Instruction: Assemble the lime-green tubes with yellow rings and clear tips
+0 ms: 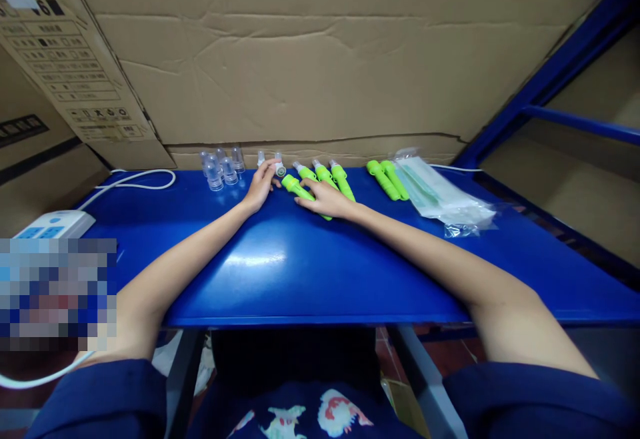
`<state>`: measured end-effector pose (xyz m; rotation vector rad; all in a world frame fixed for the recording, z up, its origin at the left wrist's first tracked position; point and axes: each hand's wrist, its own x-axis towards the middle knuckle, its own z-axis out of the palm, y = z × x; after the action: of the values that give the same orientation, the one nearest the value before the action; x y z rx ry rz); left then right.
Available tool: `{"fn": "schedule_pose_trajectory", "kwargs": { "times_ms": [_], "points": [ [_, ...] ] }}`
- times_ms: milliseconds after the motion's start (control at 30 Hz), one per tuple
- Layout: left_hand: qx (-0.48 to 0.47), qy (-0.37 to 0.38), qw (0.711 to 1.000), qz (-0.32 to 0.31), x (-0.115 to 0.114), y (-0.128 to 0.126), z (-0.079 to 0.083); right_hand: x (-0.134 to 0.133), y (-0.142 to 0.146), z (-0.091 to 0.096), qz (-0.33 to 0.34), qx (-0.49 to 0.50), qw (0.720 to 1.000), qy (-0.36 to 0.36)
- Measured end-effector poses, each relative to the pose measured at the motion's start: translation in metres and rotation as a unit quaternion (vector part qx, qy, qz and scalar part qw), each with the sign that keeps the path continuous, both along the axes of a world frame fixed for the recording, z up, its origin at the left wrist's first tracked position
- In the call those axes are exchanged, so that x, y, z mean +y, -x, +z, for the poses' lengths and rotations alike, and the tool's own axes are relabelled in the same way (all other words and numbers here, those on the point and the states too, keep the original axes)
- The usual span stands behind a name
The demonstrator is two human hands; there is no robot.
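My left hand [261, 186] is at the back of the blue table, its fingers closed around a small white piece [281, 171] whose round end faces me. Beside that hand stand small white pieces with clear tips [261, 158], partly hidden by the fingers. My right hand [327, 199] grips a lime-green flashlight-like tube [290, 184], which lies slanted with its wider head toward my left hand. Just behind the right hand, several similar green tubes with clear tips [341, 176] lie in a row, partly covered by it.
Several clear plastic domes [215, 176] stand at back left. Two green tubes [387, 180] lie at right beside a clear bag of face masks [435, 189]. A power strip [55, 224] with a white cable is at left. Cardboard [310, 79] walls the back; a blue frame [520, 92] rises right.
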<state>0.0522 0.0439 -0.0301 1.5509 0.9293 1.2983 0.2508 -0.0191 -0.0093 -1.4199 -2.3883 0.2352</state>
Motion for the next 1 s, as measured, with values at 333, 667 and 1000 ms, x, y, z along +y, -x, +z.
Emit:
{"fn": "schedule_pose_trajectory", "kwargs": {
  "times_ms": [333, 667, 1000],
  "points": [
    [-0.001, -0.114, 0.992, -0.053, 0.007, 0.002, -0.012, -0.003, 0.001, 0.002, -0.041, -0.046, 0.998, -0.008],
    [-0.004, -0.102, 0.993, -0.067, 0.014, 0.004, -0.016, -0.013, 0.006, 0.006, -0.058, -0.078, 0.995, -0.005],
    [0.010, -0.099, 0.994, -0.053, 0.014, 0.004, -0.015, -0.016, 0.009, 0.007, -0.072, -0.100, 0.992, 0.005]
  ]
}}
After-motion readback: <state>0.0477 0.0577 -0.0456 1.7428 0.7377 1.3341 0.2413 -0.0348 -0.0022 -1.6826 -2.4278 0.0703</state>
